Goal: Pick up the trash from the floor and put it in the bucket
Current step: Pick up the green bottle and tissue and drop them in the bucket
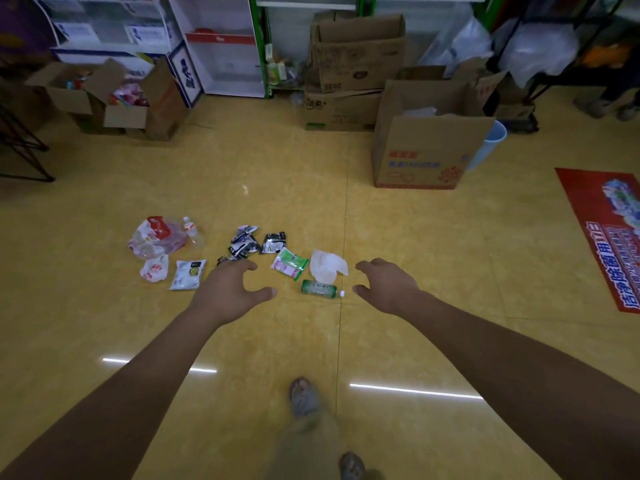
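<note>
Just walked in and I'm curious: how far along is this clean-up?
Nothing looks done: on the floor lie a red and white bag, black wrappers, a green packet, a green bottle and more. In hand: nothing; the left hand and right hand reach toward them, open and empty. Left: carrying it all to the blue bucket, half hidden behind the cardboard box.

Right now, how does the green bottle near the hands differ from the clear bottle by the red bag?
The green bottle is green-tinted; the clear bottle is see-through with a white cap. The green bottle lies just by the right hand; the clear bottle lies farther left, beside the red bag. Both lie on the yellow floor, untouched.
</note>
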`<move>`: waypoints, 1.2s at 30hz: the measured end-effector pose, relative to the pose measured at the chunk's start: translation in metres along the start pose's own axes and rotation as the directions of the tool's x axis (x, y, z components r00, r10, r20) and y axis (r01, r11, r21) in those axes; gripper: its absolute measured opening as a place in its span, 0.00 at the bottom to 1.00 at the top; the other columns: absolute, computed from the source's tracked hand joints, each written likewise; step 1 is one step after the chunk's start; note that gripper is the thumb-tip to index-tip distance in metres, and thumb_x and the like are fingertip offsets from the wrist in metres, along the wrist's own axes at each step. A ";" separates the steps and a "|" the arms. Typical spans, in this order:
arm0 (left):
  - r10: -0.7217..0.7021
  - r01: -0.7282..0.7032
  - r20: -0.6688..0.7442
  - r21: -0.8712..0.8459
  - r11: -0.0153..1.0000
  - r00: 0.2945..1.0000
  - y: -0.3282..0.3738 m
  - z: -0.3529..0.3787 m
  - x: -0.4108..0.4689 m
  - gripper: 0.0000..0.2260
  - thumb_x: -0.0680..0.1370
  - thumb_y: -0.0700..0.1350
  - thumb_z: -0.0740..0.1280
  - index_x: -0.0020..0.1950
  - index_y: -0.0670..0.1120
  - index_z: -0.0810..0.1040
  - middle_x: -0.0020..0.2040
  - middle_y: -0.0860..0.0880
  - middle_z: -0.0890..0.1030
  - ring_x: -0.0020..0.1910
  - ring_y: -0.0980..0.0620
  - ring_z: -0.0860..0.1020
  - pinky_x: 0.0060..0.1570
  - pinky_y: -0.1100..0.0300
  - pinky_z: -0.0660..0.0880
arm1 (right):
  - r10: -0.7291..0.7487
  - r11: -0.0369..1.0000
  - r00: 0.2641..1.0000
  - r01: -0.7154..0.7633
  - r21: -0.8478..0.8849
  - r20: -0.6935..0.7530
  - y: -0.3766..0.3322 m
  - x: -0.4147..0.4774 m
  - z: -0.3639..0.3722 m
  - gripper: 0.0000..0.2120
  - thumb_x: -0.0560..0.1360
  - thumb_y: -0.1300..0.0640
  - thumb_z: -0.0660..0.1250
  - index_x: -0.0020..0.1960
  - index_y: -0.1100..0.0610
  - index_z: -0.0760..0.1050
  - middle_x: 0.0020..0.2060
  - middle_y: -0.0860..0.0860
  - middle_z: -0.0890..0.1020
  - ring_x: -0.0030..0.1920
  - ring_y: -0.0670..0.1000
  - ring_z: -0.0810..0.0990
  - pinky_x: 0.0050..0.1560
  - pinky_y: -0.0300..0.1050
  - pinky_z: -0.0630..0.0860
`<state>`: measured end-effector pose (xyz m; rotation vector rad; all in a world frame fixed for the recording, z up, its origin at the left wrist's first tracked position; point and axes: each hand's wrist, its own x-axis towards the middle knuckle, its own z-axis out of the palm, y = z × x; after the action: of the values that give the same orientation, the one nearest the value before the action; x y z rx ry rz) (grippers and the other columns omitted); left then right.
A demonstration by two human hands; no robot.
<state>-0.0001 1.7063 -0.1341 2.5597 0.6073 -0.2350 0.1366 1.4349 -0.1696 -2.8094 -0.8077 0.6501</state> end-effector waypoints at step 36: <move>-0.185 0.216 0.293 -0.078 0.973 0.938 -0.094 0.168 0.355 0.32 0.69 0.59 0.74 0.69 0.49 0.71 0.63 0.44 0.73 0.60 0.44 0.75 0.57 0.51 0.74 | 0.076 0.990 0.909 -0.019 -0.142 0.409 0.071 0.403 0.110 0.31 0.78 0.41 0.62 0.76 0.53 0.59 0.66 0.59 0.72 0.65 0.61 0.72 0.60 0.54 0.74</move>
<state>0.2627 1.8288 -0.4157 2.3005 0.7471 -0.6112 0.4280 1.5934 -0.4339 -2.8555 -0.8774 1.2780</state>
